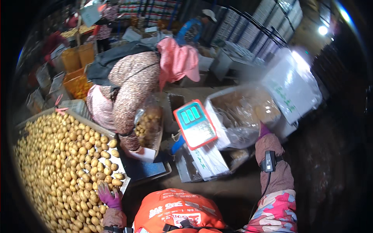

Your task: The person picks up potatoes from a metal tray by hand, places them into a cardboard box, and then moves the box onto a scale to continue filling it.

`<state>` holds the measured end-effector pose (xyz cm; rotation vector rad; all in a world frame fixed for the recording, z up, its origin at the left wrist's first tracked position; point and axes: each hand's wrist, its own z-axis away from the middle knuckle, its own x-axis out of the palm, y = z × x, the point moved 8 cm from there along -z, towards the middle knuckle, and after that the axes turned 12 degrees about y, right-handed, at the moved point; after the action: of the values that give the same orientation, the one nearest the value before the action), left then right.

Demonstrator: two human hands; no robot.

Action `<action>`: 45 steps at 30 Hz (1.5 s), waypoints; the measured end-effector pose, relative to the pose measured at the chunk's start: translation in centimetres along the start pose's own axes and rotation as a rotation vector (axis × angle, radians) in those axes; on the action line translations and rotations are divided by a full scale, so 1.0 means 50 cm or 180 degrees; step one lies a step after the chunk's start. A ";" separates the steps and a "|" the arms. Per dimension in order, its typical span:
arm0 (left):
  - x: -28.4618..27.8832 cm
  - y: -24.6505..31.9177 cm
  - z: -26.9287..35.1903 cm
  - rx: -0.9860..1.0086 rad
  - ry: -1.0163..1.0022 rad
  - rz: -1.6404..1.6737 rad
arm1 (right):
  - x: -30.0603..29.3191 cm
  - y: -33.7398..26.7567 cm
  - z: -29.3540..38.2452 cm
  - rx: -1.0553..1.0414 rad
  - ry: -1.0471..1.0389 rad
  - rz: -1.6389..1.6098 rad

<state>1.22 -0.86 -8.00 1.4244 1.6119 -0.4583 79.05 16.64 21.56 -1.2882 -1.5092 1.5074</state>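
My left hand, in a purple glove, lies with its fingers spread on the near right edge of a broad heap of potatoes on a sorting table. My right hand, also in a purple glove, reaches to the near right corner of a white box lined with clear plastic film; its fingers are mostly hidden, so its grip cannot be told. Left of that box stands a red-framed digital scale display with a lit panel.
A co-worker bends over a plastic-lined box of potatoes. A blue scale platform and a white printed carton stand between the table and me. Stacked white boxes are at the right; other people stand further back.
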 end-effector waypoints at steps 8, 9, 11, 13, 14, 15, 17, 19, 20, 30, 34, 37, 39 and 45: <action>-0.096 -0.012 0.040 -0.0395 -0.0333 0.0145 | -0.022 0.023 -0.008 -0.0209 0.0038 0.0213; -0.092 -0.011 0.038 -0.0381 -0.0360 0.0127 | -0.042 0.020 -0.004 -0.0272 0.0074 0.0230; -0.079 -0.015 0.041 -0.0390 -0.0380 0.0172 | -0.082 0.018 0.015 -0.0419 0.0099 0.0324; -0.077 -0.020 0.042 -0.0367 -0.0417 0.0213 | -0.134 0.035 0.049 -0.0545 0.0088 0.0495; -0.086 -0.021 0.041 -0.0380 -0.0445 0.0196 | -0.159 0.043 0.053 -0.0598 0.0072 0.0612; -0.091 -0.014 0.036 -0.0361 -0.0451 0.0203 | -0.191 0.064 0.066 -0.0636 0.0050 0.0774; -0.089 -0.010 0.034 -0.0281 -0.0496 0.0224 | -0.265 0.125 0.103 -0.0637 -0.0010 0.1195; -0.092 -0.015 0.040 -0.0309 -0.0493 0.0225 | -0.340 0.205 0.150 -0.0580 -0.0151 0.1763; -0.084 -0.007 0.031 -0.0262 -0.0474 0.0281 | -0.396 0.237 0.166 -0.0495 -0.0119 0.2016; -0.086 -0.013 0.024 -0.0185 -0.0504 0.0265 | -0.687 0.461 0.285 0.0066 -0.1035 0.4657; -0.086 -0.008 0.023 -0.0124 -0.0492 0.0260 | -0.682 0.517 0.283 -0.0020 -0.1520 0.5126; -0.101 0.001 0.021 0.0079 -0.0658 0.0367 | -0.608 0.576 0.276 -0.0292 -0.1970 0.5269; -0.099 0.015 0.018 0.0337 -0.0864 0.0323 | -0.551 0.620 0.281 -0.0493 -0.2258 0.5300; -0.089 0.013 0.029 0.0500 -0.0971 0.0231 | -0.250 0.739 0.370 -0.1351 -0.3349 0.5045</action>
<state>2.05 -4.42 -4.96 1.4442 1.2988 -0.7352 73.07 -6.42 -14.46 -2.3898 -1.2318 3.3673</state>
